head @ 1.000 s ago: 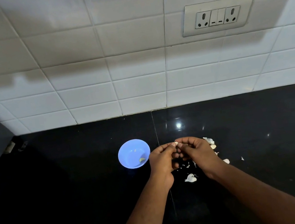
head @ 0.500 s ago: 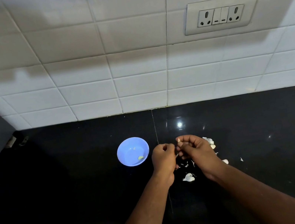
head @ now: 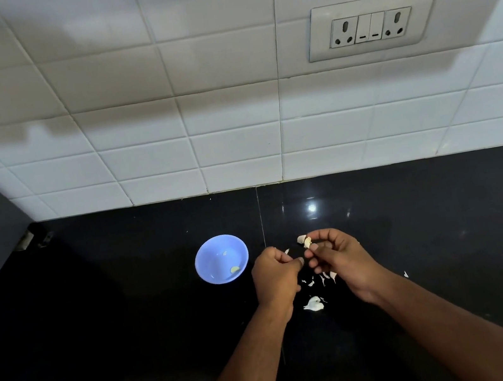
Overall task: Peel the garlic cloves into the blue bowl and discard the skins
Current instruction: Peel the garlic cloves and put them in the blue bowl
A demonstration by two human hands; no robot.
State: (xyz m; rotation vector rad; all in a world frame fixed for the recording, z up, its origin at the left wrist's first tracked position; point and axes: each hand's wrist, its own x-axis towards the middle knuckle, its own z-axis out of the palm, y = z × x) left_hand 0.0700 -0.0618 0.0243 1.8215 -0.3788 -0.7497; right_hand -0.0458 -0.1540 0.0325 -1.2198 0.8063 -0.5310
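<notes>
Over a black counter [head: 448, 224], the right hand [head: 338, 259] pinches a part-peeled garlic clove [head: 307, 242] at its fingertips while the left hand [head: 274, 274], fingers curled, what they hold unclear, should strip skin in small pulls, blue bowl [head: 203, 258] just beside it.

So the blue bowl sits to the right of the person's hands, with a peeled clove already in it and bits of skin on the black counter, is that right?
Not quite. The head view shows the blue bowl to the left of the hands, beside the left hand, not the right hand. The rest holds: a peeled clove lies in it, and bits of skin lie on the black counter.
</notes>
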